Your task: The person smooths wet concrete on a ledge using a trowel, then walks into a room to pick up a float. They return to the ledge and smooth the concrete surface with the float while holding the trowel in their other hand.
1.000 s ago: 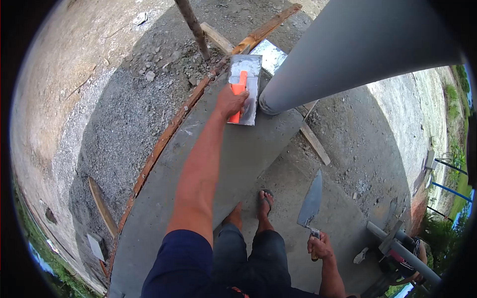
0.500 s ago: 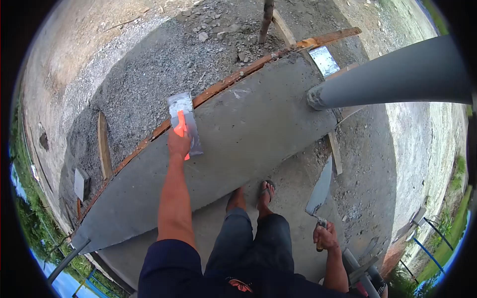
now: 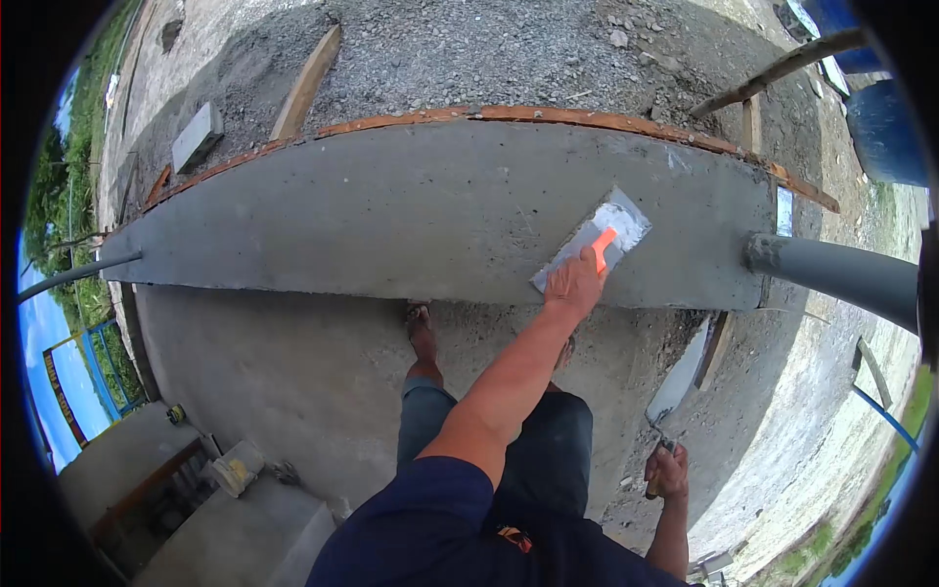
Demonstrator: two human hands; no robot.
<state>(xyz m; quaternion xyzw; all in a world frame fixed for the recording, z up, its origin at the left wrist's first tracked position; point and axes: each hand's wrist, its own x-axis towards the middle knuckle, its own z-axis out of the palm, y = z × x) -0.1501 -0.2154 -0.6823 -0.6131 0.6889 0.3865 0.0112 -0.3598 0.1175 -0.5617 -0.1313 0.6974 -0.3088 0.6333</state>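
My left hand (image 3: 575,286) is closed round the orange handle of a flat rectangular finishing trowel (image 3: 567,256). Its metal blade lies on the smooth grey wet concrete (image 3: 391,210), right of the middle, with whitish residue on its upper part. Low on the right, my right hand (image 3: 667,472) grips the handle of a pointed brick trowel (image 3: 682,377). That long blade points up and away, apart from the slab's surface, its tip near the slab's front edge.
A wooden form board (image 3: 548,114) runs along the slab's far edge, with gravel (image 3: 469,59) beyond. Grey pipes stand at the right (image 3: 831,279) and left (image 3: 78,277) ends. A wooden stake (image 3: 306,83), a block (image 3: 198,137) and a blue barrel (image 3: 885,132) lie around.
The view has turned and shifted left. My left hand has carried the finishing trowel from the far board to the slab's right part, blade now slanted. My right hand still holds the brick trowel.
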